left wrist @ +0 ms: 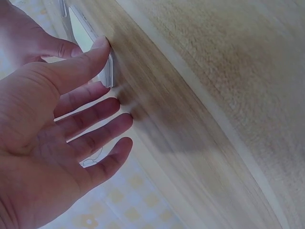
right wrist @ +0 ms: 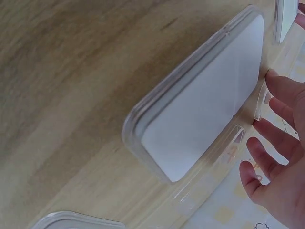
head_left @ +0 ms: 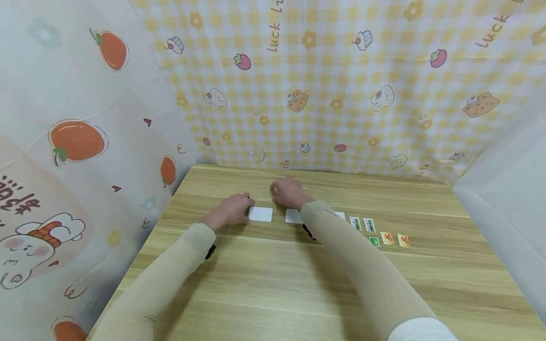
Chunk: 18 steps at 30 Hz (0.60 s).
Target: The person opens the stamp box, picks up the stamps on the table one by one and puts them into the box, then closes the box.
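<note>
My left hand (head_left: 230, 210) is at the left end of a white card in a clear case (head_left: 261, 214). In the left wrist view its thumb and index finger touch the end of this case, with the other fingers spread loosely. Farther back on the table, my right hand (head_left: 290, 192) pinches a thin clear plastic piece (right wrist: 260, 101) between thumb and index finger. Below its wrist lies a second white card in a clear case (right wrist: 205, 100), partly hidden by the sleeve in the head view. Another clear strip (right wrist: 231, 143) lies beside that case.
A third white card (head_left: 340, 215) shows behind the right sleeve. Right of it lie several small picture stamps: landscape ones (head_left: 369, 225), a green one (head_left: 374, 241) and orange ones (head_left: 386, 237). A patterned curtain (head_left: 332, 71) hangs along the wooden table's (head_left: 273, 284) back edge.
</note>
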Tool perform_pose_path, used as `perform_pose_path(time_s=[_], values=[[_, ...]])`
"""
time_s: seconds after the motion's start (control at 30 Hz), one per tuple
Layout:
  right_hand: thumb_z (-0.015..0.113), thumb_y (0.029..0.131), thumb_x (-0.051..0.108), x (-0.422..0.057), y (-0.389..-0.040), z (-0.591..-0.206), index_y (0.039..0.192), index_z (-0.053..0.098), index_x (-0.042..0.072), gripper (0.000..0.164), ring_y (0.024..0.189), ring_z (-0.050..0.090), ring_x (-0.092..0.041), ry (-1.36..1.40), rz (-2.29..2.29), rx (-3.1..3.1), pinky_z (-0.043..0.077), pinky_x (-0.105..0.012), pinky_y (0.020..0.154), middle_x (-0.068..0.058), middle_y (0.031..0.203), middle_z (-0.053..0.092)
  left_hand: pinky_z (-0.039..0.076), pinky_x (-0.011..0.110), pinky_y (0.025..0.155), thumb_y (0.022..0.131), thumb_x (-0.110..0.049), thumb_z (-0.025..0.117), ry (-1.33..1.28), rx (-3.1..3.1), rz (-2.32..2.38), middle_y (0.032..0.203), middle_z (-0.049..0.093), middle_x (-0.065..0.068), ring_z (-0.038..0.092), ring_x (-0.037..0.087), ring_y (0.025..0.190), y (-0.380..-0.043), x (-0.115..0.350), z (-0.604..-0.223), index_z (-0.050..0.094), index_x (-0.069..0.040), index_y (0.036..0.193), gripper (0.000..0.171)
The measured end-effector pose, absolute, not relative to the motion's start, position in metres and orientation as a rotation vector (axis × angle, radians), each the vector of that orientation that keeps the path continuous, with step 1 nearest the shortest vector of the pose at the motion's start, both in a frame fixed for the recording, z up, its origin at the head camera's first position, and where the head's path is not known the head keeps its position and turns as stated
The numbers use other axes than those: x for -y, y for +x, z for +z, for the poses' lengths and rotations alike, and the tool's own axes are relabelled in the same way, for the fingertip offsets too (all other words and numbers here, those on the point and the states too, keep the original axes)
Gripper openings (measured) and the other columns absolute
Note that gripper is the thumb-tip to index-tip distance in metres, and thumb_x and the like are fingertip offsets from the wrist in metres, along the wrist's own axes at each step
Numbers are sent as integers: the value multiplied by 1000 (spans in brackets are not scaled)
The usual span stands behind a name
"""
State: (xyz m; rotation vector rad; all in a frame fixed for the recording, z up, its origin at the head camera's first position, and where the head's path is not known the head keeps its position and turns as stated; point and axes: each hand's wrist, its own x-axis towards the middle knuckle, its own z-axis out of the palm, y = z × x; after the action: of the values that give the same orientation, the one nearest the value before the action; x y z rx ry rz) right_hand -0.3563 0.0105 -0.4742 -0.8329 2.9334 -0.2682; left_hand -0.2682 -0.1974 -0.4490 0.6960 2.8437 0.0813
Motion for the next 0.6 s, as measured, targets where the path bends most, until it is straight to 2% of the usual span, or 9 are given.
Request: perform_pose_path(time_s=[0.17,0.37,0.47,0.6], values=[[75,92,35,-15,-354,-474,128,68,25,38,118,53,-31,-792,-322,-2932,39,-58,101,0,129,65,51,42,90,84,-29,84,698,-2846,65,120,60,10,61,25,101,-270,195,-450,63,-5,132,57],[72,94,34,-21,-351,-467,139,60,22,48,125,50,-33,-794,-293,-2926,38,-59,104,-5,141,57,51,42,90,84,-30,84,698,-2850,77,119,60,10,60,26,102,-271,194,-452,63,-5,132,58],[68,96,32,-26,-350,-462,142,58,21,48,125,50,-34,-817,-277,-2939,39,-59,103,-8,140,56,51,43,90,84,-30,84,691,-2857,64,120,60,10,60,26,103,-270,195,-452,63,-4,132,58],[69,95,27,-33,-347,-450,143,57,20,50,123,50,-34,-850,-271,-2958,40,-59,100,-9,139,56,52,43,89,84,-29,84,692,-2860,68,118,60,10,60,27,102,-267,195,-449,64,-3,131,57]])
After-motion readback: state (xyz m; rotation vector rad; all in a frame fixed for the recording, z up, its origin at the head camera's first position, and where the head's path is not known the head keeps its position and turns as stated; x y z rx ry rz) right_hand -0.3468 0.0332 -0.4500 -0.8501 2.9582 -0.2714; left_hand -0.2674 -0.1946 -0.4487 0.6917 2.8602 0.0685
